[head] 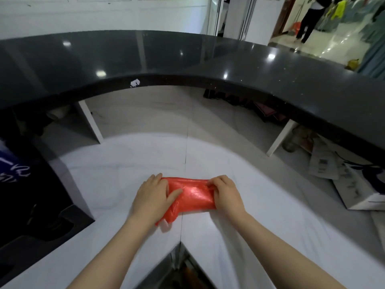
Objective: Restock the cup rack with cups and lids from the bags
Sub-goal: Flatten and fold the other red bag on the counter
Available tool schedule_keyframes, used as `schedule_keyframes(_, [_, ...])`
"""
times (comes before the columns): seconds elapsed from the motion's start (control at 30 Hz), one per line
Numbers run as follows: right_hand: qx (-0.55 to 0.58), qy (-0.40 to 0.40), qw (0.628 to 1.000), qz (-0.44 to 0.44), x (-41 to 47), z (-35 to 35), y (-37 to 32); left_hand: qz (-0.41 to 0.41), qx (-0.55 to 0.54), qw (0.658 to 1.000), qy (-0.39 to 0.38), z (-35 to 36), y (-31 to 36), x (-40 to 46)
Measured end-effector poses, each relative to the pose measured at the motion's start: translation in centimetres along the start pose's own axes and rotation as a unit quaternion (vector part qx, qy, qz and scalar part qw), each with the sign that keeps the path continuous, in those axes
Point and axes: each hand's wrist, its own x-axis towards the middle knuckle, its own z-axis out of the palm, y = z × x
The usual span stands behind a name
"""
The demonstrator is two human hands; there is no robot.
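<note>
Bag [192, 195] axis is running left-right between my hands: left hand [153, 196] is pressing it flat-fingered, right hand [226, 192] is pinching its end.

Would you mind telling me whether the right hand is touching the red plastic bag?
Touching. The head view shows the right hand with fingers curled into the right end of the red plastic bag, bunching it.
</note>
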Motion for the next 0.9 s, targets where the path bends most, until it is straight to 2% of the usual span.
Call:
schedule_keyframes(0.07, [-0.016, -0.004, 1.0, 0.011, -0.4, 0.4, 0.1, 0.004, -0.019, 1.0, -0.007, 1.6, -0.3, -0.4])
schedule_keyframes(0.17, [-0.152, 0.002, 0.987, -0.052, -1.0, 0.9, 0.3, 0.011, -0.105, 0.994, 0.03, 2.4, -0.5, -0.7])
schedule_keyframes(0.23, [-0.175, -0.003, 0.984, -0.044, -1.0, 0.8, 0.3, 0.012, -0.135, 0.99, 0.029, 2.5, -0.6, -0.6])
schedule_keyframes(0.37, [-0.127, -0.005, 0.991, -0.033, -0.7, 0.8, 0.5, -0.001, -0.092, 0.996, -0.009, 2.2, -1.3, -0.2])
schedule_keyframes(0.57, [-0.011, 0.032, 0.999, 0.013, -2.7, 0.3, 1.1, 0.028, -0.106, 0.994, -0.006, 1.2, -1.4, 0.3])
schedule_keyframes(0.7, [0.07, -0.008, 0.995, 0.074, -5.2, -1.3, 1.8, 0.063, -0.13, 0.989, -0.013, 0.6, 0.0, 0.6])
schedule_keyframes(0.83, [-0.038, -0.012, 0.994, 0.1, -8.1, -2.9, 2.3, 0.133, -0.165, 0.977, -0.037, 1.2, 2.4, 0.0])
schedule_keyframes(0.9, [-0.03, 0.019, 0.99, 0.134, -10.3, -3.4, 2.4, 0.168, -0.182, 0.967, -0.053, 1.6, 3.9, -0.4])
